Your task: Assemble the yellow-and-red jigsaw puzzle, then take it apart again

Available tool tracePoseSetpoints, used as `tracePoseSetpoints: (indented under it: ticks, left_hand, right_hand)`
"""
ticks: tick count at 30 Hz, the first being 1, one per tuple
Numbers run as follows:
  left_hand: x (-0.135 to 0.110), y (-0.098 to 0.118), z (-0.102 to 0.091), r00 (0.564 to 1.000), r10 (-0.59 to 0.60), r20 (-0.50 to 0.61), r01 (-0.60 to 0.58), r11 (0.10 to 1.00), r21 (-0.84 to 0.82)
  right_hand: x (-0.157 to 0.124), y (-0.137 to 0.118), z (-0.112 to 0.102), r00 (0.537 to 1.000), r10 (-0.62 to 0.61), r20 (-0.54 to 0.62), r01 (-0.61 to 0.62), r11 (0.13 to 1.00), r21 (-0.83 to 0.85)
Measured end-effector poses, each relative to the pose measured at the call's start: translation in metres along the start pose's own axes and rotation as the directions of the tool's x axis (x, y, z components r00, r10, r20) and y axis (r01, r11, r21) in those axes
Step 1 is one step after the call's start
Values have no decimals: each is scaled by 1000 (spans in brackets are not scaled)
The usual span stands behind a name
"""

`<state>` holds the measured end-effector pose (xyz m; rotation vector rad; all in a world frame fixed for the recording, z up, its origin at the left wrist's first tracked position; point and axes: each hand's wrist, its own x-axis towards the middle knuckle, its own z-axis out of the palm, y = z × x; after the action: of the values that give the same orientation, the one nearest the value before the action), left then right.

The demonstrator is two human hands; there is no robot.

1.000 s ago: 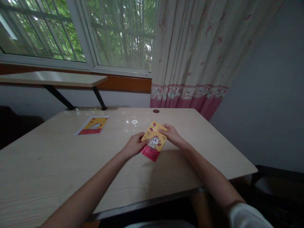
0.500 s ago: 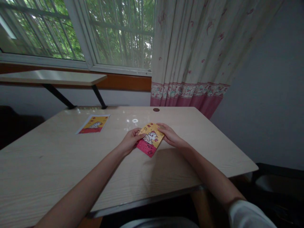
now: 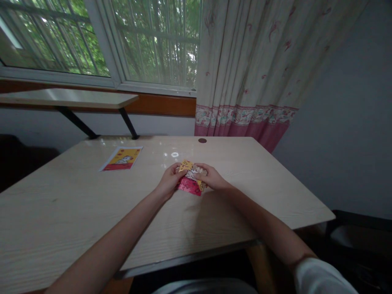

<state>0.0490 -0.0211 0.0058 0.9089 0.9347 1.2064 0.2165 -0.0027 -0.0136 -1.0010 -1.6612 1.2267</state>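
At the middle of the surface (image 3: 76,212), just ahead of us, we hold a yellow-and-red packet (image 3: 189,182) between both hands. Our left hand (image 3: 168,183) has its grip closed on the packet's left edge, thumb on top and fingers curled beneath. Our right hand (image 3: 211,179) has its grip closed on the right edge, its fingers lying over the upper yellow part so that much of the printed cartoon figure is covered. The red band of the packet points toward us and shows below our thumbs. The packet sits low over the wood; we cannot tell whether its near edge touches it. Both our forearms stretch in from the near edge and meet at the packet.

Farther out to our left, well apart from our hands, a second packet (image 3: 121,159) with the same yellow and red print lies flat. Near the far edge, beyond our hands, there is a small round brown hole cap (image 3: 202,140).

Behind the surface a pale shelf (image 3: 67,98) on dark slanted brackets runs under the window (image 3: 153,41), through which we see green leaves and bars. A cream curtain (image 3: 245,73) with a pink patterned hem hangs to the right of the window, and a plain grey wall (image 3: 343,122) stands beyond it.
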Motion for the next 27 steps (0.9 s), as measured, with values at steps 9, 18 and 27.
tracePoseSetpoints:
  ticks: [9, 18, 27]
  left_hand:
    - [5, -10, 5, 985, 164, -49, -156, 977, 144]
    - [18, -20, -7, 909, 410, 75, -385, 758, 527]
    - [13, -22, -7, 866, 474, 159, -447, 593, 670]
  right_hand:
    - [2, 10, 6, 986, -164, -21, 156, 964, -217]
    - [1, 1, 7, 983, -155, -95, 126, 958, -256]
    - [0, -5, 4, 972, -136, -191, 60, 932, -357]
